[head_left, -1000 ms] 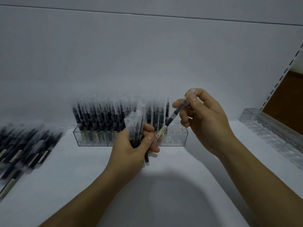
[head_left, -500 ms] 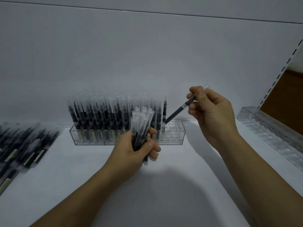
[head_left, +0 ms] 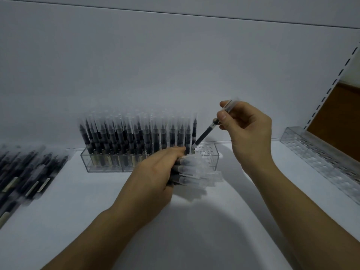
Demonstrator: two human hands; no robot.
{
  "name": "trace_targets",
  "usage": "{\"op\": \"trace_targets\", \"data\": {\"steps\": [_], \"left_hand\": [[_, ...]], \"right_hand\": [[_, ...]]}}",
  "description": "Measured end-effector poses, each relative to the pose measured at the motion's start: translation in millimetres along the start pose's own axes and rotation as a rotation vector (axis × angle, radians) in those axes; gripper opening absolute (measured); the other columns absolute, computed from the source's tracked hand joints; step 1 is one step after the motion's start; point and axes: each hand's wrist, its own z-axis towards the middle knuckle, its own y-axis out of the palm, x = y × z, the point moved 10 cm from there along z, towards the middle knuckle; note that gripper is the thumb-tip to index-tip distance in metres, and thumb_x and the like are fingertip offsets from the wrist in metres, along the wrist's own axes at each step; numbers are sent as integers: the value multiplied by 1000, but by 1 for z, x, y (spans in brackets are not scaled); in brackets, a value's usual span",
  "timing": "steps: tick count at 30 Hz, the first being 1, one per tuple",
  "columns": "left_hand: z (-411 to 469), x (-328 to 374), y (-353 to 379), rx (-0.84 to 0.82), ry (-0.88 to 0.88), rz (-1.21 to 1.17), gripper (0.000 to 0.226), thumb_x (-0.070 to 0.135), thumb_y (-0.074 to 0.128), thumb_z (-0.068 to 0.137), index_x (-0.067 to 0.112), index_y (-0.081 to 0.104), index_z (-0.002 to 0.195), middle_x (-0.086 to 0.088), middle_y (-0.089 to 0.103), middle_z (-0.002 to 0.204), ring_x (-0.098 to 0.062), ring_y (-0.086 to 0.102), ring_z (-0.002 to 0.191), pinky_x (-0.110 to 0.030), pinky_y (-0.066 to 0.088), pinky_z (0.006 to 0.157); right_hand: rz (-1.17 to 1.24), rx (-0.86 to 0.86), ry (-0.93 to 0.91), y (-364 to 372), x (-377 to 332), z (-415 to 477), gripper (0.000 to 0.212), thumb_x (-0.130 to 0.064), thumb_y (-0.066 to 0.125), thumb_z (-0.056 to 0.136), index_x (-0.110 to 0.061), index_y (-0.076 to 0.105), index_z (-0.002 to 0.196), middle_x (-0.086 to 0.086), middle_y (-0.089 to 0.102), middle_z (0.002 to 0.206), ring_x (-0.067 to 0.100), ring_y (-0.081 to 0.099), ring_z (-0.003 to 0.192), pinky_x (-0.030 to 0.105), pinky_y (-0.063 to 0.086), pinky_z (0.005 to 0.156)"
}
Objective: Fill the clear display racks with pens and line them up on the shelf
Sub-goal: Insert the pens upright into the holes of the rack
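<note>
A clear display rack [head_left: 211, 159] stands on the white shelf [head_left: 97, 211] against the back wall. Upright black pens with clear caps [head_left: 136, 137] fill most of its holes; only the right end shows bare holes. My right hand [head_left: 247, 129] pinches a single pen [head_left: 206, 133] by its capped end, tilted, with its lower tip at a hole just right of the standing pens. My left hand [head_left: 155, 178] grips a bundle of pens [head_left: 196, 173] lying roughly level, caps pointing right, in front of the rack.
Several loose pens [head_left: 25, 172] lie in a pile on the shelf at the far left. A second clear rack [head_left: 321, 158], with no pens in it, lies at an angle along the right side below a slotted upright [head_left: 331, 84].
My right hand has brought the single pen down until its tip reaches the rack's holes. My left hand has tipped its bundle from upright to roughly level and lowered it.
</note>
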Motion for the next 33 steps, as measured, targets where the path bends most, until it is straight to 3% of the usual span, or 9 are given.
{"op": "trace_targets", "data": {"steps": [2, 6, 9, 11, 16, 23, 29, 31, 33], "left_hand": [[-1, -4, 7, -55, -20, 24, 66, 2, 46, 70, 15, 60, 133, 6, 62, 132, -9, 51, 126, -26, 42, 108], [1, -3, 18, -114, 21, 102, 57, -11, 59, 69, 10, 63, 122, 0, 62, 129, -13, 49, 125, -23, 36, 106], [3, -2, 21, -121, 35, 107, 50, -11, 59, 66, 9, 64, 113, -1, 63, 124, -17, 51, 118, -24, 40, 102], [3, -2, 21, -122, 30, 99, 51, -11, 58, 66, 9, 64, 112, -1, 63, 123, -17, 51, 118, -24, 39, 102], [4, -5, 21, -114, 9, 107, 53, -10, 58, 68, 8, 64, 118, -1, 64, 123, -15, 51, 118, -19, 34, 102], [4, -5, 18, -112, -13, 94, 55, 3, 48, 68, 8, 64, 121, -1, 64, 125, -13, 49, 120, -17, 31, 104], [3, -4, 17, -123, -33, 84, 55, 3, 48, 68, 8, 64, 121, -1, 63, 128, -12, 48, 123, -12, 24, 106], [3, -2, 16, -105, -20, 70, 54, 2, 49, 68, 9, 65, 119, 0, 64, 126, -11, 50, 122, -13, 27, 106], [2, -1, 12, -64, -13, 7, 46, 0, 51, 70, 13, 66, 111, 5, 67, 112, -10, 56, 110, -15, 39, 98]], "right_hand": [[-31, -27, -31, 6, -2, 0, 17, -2, 73, 91, -6, 74, 107, -8, 75, 101, 8, 72, 82, 23, 59, 78], [-127, -71, -131, 20, -10, 1, 22, -6, 75, 90, -14, 73, 111, -8, 75, 102, 13, 72, 92, 33, 60, 88], [-242, -141, -235, 37, -21, -4, 47, -10, 77, 90, -26, 59, 130, -7, 67, 88, 13, 67, 83, 22, 56, 78], [-314, -195, -282, 45, -23, -8, 57, -12, 78, 89, -33, 47, 132, -9, 63, 85, 12, 65, 80, 16, 52, 71], [-397, -240, -320, 52, -19, -7, 42, -17, 80, 88, -25, 55, 122, -11, 62, 91, 10, 63, 81, 13, 49, 69], [-447, -246, -335, 52, -15, -8, 42, -19, 79, 89, -22, 56, 124, -8, 61, 91, 10, 65, 77, 19, 55, 70], [-499, -286, -359, 57, -13, -12, 43, -17, 81, 88, -21, 57, 122, -7, 62, 90, 8, 65, 76, 16, 54, 70], [-510, -307, -355, 57, -10, -13, 41, -19, 81, 88, -22, 57, 122, -8, 61, 90, 6, 63, 81, 15, 53, 70], [-516, -295, -367, 54, -10, -16, 38, -24, 77, 91, -24, 57, 124, -8, 62, 93, 6, 63, 81, 18, 54, 70]]}}
